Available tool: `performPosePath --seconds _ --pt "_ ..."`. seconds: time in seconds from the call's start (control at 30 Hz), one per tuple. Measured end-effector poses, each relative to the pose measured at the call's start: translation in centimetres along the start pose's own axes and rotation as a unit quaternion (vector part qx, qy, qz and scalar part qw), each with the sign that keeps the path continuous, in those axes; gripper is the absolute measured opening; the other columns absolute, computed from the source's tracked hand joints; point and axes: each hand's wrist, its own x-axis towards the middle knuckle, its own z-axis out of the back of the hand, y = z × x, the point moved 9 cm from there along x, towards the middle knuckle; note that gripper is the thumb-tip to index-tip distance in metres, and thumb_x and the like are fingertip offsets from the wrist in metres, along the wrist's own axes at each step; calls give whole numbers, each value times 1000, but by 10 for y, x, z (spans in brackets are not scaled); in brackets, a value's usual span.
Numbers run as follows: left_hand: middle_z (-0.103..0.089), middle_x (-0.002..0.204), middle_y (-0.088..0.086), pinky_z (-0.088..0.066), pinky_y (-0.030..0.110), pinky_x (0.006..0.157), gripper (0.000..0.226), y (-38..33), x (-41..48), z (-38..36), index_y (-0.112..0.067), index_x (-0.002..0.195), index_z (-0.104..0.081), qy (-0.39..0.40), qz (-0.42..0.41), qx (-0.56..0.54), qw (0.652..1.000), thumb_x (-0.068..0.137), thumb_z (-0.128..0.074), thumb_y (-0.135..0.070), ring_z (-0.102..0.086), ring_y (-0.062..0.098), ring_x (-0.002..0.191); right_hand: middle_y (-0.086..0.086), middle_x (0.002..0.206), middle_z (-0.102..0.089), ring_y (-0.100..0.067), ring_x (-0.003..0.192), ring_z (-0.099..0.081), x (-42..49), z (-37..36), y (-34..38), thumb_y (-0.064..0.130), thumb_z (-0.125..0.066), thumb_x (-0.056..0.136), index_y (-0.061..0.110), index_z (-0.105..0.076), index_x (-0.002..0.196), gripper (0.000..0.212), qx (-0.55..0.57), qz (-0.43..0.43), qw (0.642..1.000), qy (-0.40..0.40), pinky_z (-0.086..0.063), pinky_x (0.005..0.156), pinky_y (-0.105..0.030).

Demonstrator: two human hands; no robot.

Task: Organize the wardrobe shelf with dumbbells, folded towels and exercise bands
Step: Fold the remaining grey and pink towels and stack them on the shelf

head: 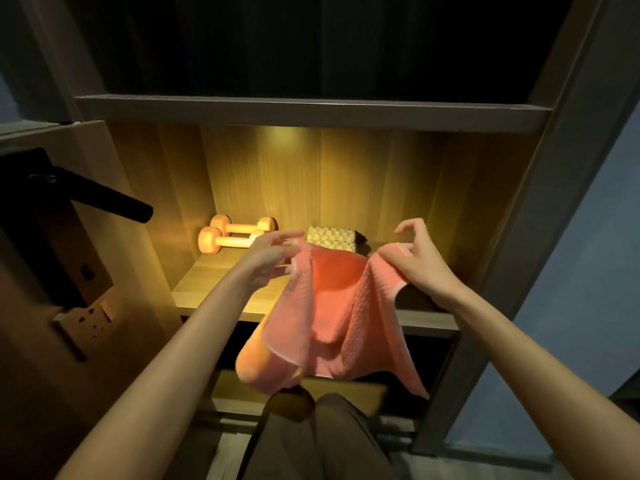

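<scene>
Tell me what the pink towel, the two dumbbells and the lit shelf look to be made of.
Pink towel: woven cloth, likely cotton or microfibre; waffle grid texture, drapes in soft folds.
Dumbbells: smooth matte orange coating, perhaps rubber or neoprene; core hidden.
Shelf: wood or wood-look laminate; visible grain lines.

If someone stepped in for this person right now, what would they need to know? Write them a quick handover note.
Left hand: holds one top corner of the pink towel.
Right hand: pinches the other top corner.
The pink towel hangs unfolded in front of the lit shelf.
Done: two orange dumbbells lie side by side at the shelf's back left. A folded patterned towel sits at the back middle.
Left: fold the pink towel and put it on the shelf. No exercise bands are in view.
</scene>
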Motion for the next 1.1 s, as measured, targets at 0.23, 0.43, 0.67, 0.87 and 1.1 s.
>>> performPosePath --seconds 0.23,0.43,0.67,0.87,1.1 --pt "-63 95 15 -57 22 58 22 -5 -7 -38 -5 99 -66 41 3 -151 988 87 -57 10 -67 17 73 21 88 -67 1 88 -61 -18 -53 12 32 -66 87 35 -71 93 8 -122 64 988 65 -51 78 -22" --pt "-57 94 10 -55 21 49 28 -6 -15 -62 -10 100 -64 76 55 -259 961 93 -46 10 -64 16 73 9 80 -71 -9 82 -64 -31 -54 19 42 -74 77 26 -73 88 20 -97 85 992 1 -53 68 -29" --pt "-57 111 7 -57 32 82 65 -9 -19 -50 -20 133 -41 33 -61 -70 995 78 -75 -29 -63 17 99 0 83 -72 -17 85 -69 -19 -18 9 29 -74 79 13 -75 86 17 -39 25 994 -96 -58 73 -42" --pt "-59 107 0 -54 17 66 64 25 -30 -66 -18 116 -50 108 -60 159 979 68 -77 -50 -62 7 96 -2 88 -73 -16 87 -70 -6 -11 1 26 -75 81 13 -74 87 15 46 -13 995 -92 -60 68 -36" --pt "-69 97 9 -57 25 74 22 22 -26 -59 -5 97 -65 74 -70 -15 995 82 -73 -19 -69 14 87 6 88 -72 -10 87 -66 -1 -9 -8 22 -76 79 20 -75 85 6 29 -31 998 -54 -55 73 -32"
